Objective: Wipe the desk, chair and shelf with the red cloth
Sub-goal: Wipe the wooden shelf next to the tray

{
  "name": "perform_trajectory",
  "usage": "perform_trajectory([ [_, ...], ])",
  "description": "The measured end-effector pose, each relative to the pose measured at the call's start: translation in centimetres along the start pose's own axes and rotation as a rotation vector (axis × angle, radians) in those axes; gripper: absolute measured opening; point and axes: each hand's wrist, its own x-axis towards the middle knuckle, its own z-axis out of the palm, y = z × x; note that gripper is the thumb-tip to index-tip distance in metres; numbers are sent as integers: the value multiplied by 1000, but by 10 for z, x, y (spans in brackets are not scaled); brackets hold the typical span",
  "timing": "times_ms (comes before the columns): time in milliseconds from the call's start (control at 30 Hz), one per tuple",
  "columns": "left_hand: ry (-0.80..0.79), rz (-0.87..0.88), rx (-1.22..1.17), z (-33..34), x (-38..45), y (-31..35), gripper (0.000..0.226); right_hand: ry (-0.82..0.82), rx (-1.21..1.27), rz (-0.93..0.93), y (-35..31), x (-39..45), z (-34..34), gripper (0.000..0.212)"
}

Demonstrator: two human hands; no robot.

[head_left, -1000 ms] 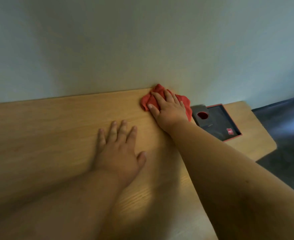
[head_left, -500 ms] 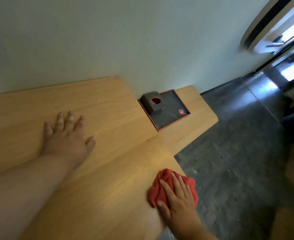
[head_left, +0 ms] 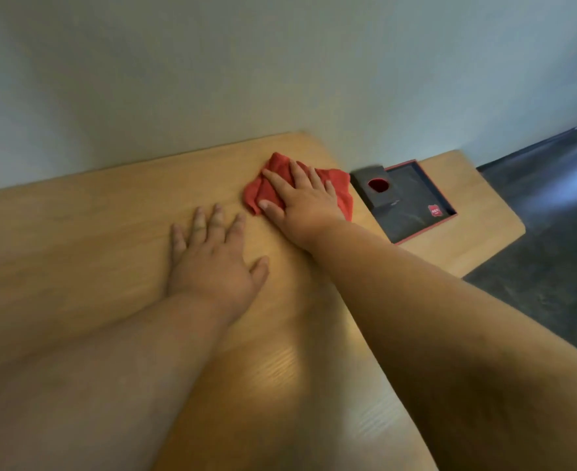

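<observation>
Light wood-grain desk (head_left: 76, 239) with a smooth, slightly glossy top and a rounded far corner. The red cloth (head_left: 338, 188) is soft and bunched up, sitting near that corner at about 1 o'clock from the left hand (head_left: 212, 263). The right hand (head_left: 302, 202) lies flat on it, fingers spread, pressing down. Left hand's palm-down on bare wood, fingers splayed. A dark red-edged tray (head_left: 416, 212) sits at 3 o'clock of the cloth.
</observation>
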Motion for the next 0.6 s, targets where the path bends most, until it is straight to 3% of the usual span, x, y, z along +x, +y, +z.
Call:
perform_trajectory([
  [100, 14, 8, -9, 1, 0, 0, 88, 3, 1, -22, -5, 32, -6, 66],
  [200, -5, 1, 2, 1, 1, 0, 88, 42, 25, -21, 8, 9, -3, 67],
  [600, -108, 35, 69, -12, -5, 2, 83, 62, 60, 277, 104, -288, 40, 61],
])
